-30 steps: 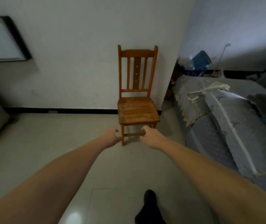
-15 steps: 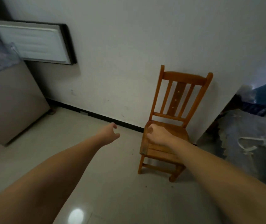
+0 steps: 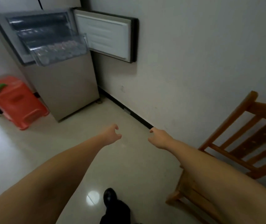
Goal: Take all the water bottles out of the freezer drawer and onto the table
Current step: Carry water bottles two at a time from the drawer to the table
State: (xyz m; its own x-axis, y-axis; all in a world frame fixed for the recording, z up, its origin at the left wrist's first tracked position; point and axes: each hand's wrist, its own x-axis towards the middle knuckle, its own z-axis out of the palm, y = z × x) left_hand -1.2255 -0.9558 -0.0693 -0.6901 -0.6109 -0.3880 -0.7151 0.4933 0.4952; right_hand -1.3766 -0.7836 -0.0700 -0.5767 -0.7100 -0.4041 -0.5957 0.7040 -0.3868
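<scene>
A grey fridge [image 3: 67,88] stands at the upper left with its freezer door [image 3: 106,35] swung open to the right. A clear freezer drawer [image 3: 43,59] is pulled out and holds several water bottles [image 3: 59,49] with pinkish caps, blurred by the plastic. My left hand [image 3: 111,135] and my right hand [image 3: 159,138] reach forward over the floor, well short of the fridge. Both hang with fingers loosely curled and hold nothing. No table is in view.
A wooden chair [image 3: 235,147] stands at the right against the white wall, under my right forearm. An orange plastic stool [image 3: 17,102] sits left of the fridge. My dark shoe [image 3: 111,199] is on the pale tiled floor.
The view has swung left from the chair to the fridge, so the open freezer and drawer have come into sight. Both hands stay outstretched and empty.
</scene>
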